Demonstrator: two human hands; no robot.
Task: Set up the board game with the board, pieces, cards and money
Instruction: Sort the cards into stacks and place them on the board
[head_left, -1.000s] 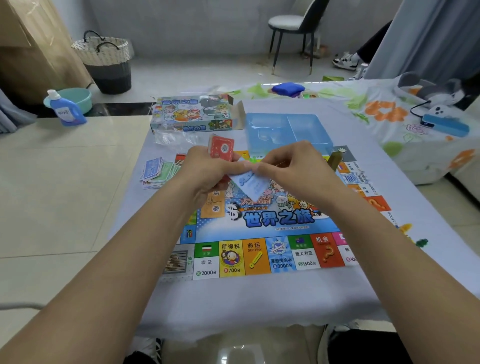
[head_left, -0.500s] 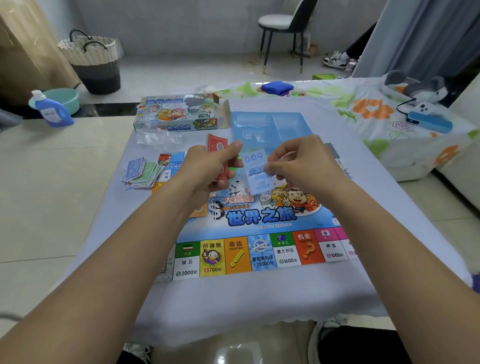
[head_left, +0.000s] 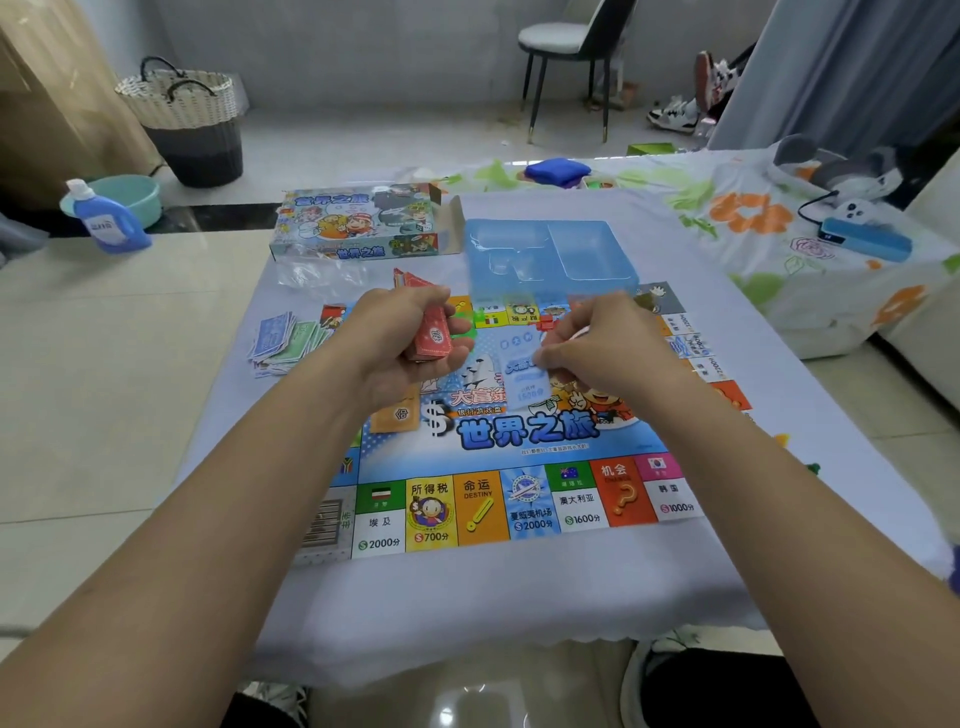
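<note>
The game board (head_left: 519, 441) lies flat on a table with a pale blue cloth (head_left: 467, 597). It has bright squares round its edge and big blue writing in the middle.

Both hands are held over the board. The left hand (head_left: 400, 343) is curled round a stack of red cards (head_left: 431, 338) and grips it. The right hand (head_left: 597, 348) pinches one light blue card (head_left: 524, 369) by its edge, between the thumb and the fingers. The blue card hangs down over the middle of the board. The two hands are near each other but apart.

A small orange card (head_left: 397, 413) lies on the board just under the left wrist. Little green and red pieces (head_left: 545, 325) sit on the far part of the board, between the hands; they are blurry.

To the left of the board lies a messy pile of paper money (head_left: 283, 343), blue and green. Behind the board sits a clear blue plastic tray (head_left: 550, 254). Beside the tray, to the left, lies the game box (head_left: 358, 221) with its flap open. A crumpled clear bag (head_left: 317, 275) lies in front of the box.

Farther off, on the floor, stand a blue bottle (head_left: 106, 223), a green basin (head_left: 127, 195), a woven basket (head_left: 184, 124) and a chair (head_left: 571, 57).
</note>
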